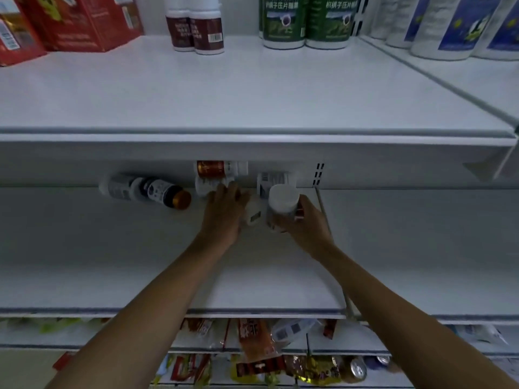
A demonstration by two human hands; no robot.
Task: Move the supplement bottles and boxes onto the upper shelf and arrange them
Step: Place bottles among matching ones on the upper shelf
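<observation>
Both arms reach into the lower shelf [140, 248]. My right hand [306, 226] grips a white-capped bottle [283, 202] and holds it upright. My left hand [224, 214] lies over a small white bottle [254, 213] that lies on its side; how its fingers sit I cannot tell. Behind the hands stand a red-labelled bottle [216, 168] and a white bottle [273, 178]. Two dark-labelled bottles [146, 189] lie on their sides to the left. On the upper shelf [252, 94] stand red boxes [75, 21], two brown-labelled bottles [196, 32] and green bottles [306, 21].
Blue-and-white bottles [449, 26] fill the neighbouring upper shelf at the right. A thin divider rail [325, 217] runs along the lower shelf just right of my right hand. Below hang snack packets [252, 343] and cans [358, 369].
</observation>
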